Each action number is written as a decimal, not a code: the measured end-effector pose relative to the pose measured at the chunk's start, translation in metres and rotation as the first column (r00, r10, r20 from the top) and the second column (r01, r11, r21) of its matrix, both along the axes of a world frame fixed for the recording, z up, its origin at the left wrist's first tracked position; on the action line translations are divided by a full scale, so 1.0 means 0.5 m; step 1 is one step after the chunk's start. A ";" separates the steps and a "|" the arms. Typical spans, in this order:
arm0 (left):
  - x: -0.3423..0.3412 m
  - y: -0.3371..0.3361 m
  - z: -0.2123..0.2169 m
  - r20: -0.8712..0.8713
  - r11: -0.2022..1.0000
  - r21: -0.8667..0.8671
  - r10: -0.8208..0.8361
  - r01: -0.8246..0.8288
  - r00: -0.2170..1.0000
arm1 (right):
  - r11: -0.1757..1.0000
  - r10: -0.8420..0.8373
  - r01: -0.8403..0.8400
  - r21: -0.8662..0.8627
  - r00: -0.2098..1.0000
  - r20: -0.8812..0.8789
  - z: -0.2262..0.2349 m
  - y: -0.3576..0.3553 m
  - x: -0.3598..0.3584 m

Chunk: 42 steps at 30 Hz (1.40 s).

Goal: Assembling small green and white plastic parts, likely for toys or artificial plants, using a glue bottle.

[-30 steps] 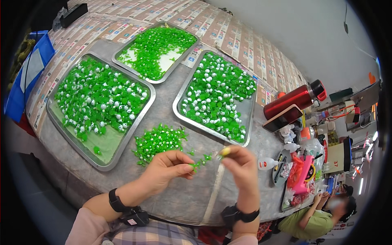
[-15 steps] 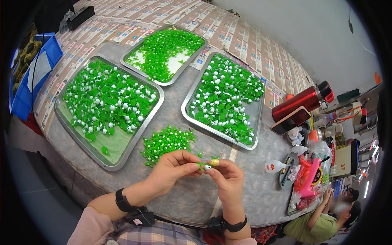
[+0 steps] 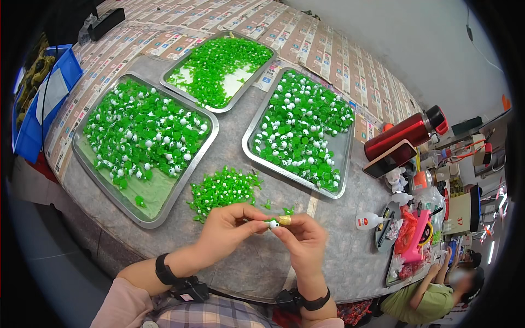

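Observation:
My left hand [image 3: 227,232] and my right hand [image 3: 302,240] meet over the near part of the table. Between their fingertips is a small green plastic piece with a white eyeball-like bead [image 3: 274,224]; both hands are closed on it in a pinch. A gold-coloured band [image 3: 285,220] wraps the tip of my right index finger. Just beyond my left hand lies a loose pile of small green pieces with white dots [image 3: 225,188]. A few stray green bits [image 3: 288,211] rest beyond the right fingers.
Metal trays of green pieces stand at left [image 3: 188,183], far middle [image 3: 238,104] and right [image 3: 342,188]. To the right are a red flask [image 3: 396,134], a phone [image 3: 391,158], a white squeeze bottle [image 3: 368,221] and a pink glue gun [image 3: 416,240]. Another person [image 3: 424,300] sits at far right.
My fingers have drawn slightly closer together around the piece, and the white bead has shifted a little left. At far right, the other person's arms have moved.

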State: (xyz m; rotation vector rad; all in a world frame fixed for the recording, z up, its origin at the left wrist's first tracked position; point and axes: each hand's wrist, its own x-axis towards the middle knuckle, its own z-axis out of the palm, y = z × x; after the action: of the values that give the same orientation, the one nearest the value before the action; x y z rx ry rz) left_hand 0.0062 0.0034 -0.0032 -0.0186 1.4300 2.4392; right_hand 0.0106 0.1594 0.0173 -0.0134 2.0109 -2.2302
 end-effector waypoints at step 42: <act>-0.016 -0.011 -0.001 0.115 0.989 0.050 -0.148 0.143 0.982 | 0.695 0.159 0.028 0.718 0.968 -0.191 -0.010 0.069 -0.034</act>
State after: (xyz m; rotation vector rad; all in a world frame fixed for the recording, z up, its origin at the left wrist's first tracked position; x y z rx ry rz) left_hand -0.0020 -0.0022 -0.0038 -0.0477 1.2827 2.3083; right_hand -0.0066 0.1937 0.0121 -0.2818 2.8256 -1.2899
